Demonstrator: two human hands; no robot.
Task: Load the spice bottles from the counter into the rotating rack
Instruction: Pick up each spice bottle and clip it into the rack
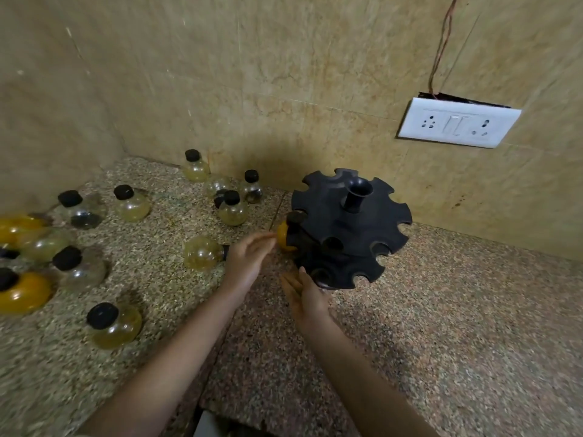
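Note:
A black rotating rack [348, 228] with notched edges and a centre post stands on the counter by the back wall. One orange-filled bottle [285, 236] hangs in a notch on the rack's left side. My left hand [249, 258] is open, fingers spread, just left of that bottle. A yellowish bottle [202, 252] lies on its side beside my left hand, its cap hidden by it. My right hand [304, 294] is open, its fingertips at the rack's lower front rim. Several round bottles with black caps [131, 203] stand or lie on the counter to the left.
Speckled granite counter [441, 310] meets tan tiled walls in a corner at the left back. A white socket panel [457, 123] with a loose wire sits on the wall at the right. The counter's front edge runs at the bottom.

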